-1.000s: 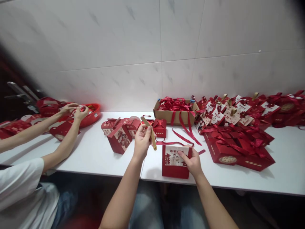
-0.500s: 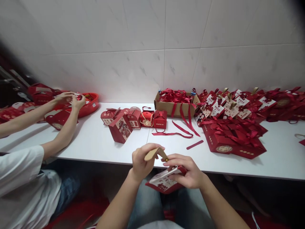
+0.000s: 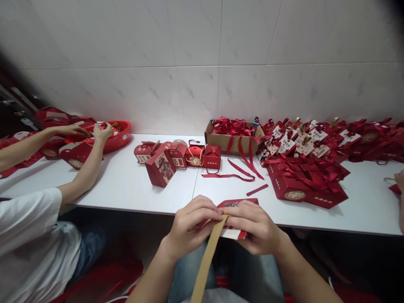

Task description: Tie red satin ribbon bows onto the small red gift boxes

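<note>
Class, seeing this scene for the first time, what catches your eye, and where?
Front and centre, a gold strap trails from between the left hand and right hand, which meet over a red carton. Then ribboned red boxes massed on the table at right, and an open cardboard box of red ribbons by the wall.

Single head-worn view, facing forward and down, hands [image 3: 195, 225] close, wall [image 3: 142, 97] beyond

Room beyond left grip [image 3: 193, 225] between illustrated box [image 3: 160, 170] and maroon strip [image 3: 257, 190], ribbon [image 3: 227, 177] behind
</note>
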Motion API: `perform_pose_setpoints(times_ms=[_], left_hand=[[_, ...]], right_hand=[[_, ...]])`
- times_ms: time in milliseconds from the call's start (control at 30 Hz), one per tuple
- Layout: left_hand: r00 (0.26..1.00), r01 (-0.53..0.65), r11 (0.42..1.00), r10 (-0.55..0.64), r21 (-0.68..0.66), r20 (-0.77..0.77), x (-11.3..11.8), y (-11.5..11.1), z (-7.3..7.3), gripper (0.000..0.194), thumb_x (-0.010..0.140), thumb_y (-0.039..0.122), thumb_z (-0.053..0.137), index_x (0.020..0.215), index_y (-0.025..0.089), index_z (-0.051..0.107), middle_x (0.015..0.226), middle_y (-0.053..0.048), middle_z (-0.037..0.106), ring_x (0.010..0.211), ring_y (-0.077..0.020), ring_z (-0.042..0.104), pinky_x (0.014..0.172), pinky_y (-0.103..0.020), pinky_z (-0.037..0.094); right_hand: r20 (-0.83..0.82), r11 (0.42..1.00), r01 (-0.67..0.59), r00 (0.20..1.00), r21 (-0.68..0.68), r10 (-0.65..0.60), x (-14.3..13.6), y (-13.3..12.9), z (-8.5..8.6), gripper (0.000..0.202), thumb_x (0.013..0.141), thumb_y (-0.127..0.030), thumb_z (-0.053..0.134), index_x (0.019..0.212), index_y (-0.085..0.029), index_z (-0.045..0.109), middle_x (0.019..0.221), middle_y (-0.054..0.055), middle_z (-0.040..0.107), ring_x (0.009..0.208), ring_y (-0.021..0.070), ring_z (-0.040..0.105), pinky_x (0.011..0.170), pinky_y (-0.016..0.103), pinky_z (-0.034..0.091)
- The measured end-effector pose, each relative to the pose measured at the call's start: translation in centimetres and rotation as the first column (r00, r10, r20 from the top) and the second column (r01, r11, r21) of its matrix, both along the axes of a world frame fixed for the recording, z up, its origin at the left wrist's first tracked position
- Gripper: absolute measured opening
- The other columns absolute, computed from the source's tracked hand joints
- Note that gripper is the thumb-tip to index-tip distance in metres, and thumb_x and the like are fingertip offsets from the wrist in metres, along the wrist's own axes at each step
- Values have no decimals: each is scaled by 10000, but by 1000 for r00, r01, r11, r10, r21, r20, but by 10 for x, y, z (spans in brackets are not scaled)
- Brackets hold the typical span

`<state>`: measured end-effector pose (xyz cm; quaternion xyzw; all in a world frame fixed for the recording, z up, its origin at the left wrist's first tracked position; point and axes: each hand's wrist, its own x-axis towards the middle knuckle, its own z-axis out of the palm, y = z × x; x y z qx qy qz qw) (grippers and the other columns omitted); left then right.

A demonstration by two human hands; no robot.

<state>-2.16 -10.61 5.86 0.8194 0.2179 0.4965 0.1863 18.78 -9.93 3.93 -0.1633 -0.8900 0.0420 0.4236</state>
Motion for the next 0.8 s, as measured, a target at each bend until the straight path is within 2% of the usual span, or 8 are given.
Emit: perform_pose_setpoints(times_ms=[200,467,600,800], left_hand=[[998,-39,999,37,35,58,4,-7,4,168,770,120,638,929,173,635,833,-88,689,798,-192,643,701,-329,543],[972,-199,980,194,23,136,12,-24,4,205,768,68,619,941,176,640,859,-86,697,819,-191,656,708,-309,562],[969,-171,984,177,-47,173,10,-24,-2,210,742,40,636,903,174,641,873,-75,696,819,-180,660,708,-291,557],[981,-106,993,114,-54,160,8,-23,-4,193,746,44,630,893,169,636,860,-79,689,828,-182,651,720,-300,549]], right_hand=[[0,1000,2,1000,15,-2,-2,-4,3,388,796,-147,482,1179,-199,516,1096,118,660,876,187,637,698,320,479],[-50,1000,18,999,10,-17,-7,-8,3,466,766,-118,528,1222,-206,502,1108,114,658,911,198,633,702,328,483],[-64,1000,-4,998,-15,3,-8,-11,3,473,747,-92,528,1207,-200,515,1091,110,662,933,196,634,708,322,490],[-74,999,-18,997,-28,16,-8,-13,2,457,744,-86,499,1183,-207,534,1082,104,669,949,197,638,712,319,494]])
